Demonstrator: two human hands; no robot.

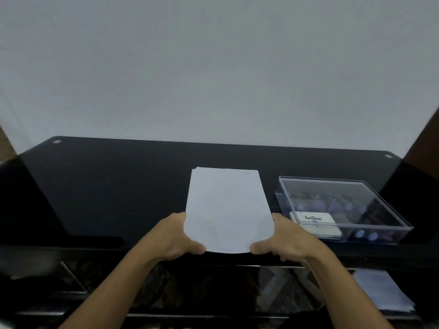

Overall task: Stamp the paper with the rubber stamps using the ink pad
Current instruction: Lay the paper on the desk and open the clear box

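Both hands hold the paper (pixel 228 205) by its near corners: the left hand (pixel 173 236) and right hand (pixel 287 238) each pinch an edge, thumb on top and fingers curled beside or beneath. The sheet lies mid-table (pixel 107 186), its near edge at the front rim. This looks like the opening step, squaring the blank sheet. The ink pad (pixel 313 219) and blurred purple stamps (pixel 318 205) sit inside a closed clear box (pixel 356 193) just right of the paper, so next likely comes releasing the sheet and lifting that lid.
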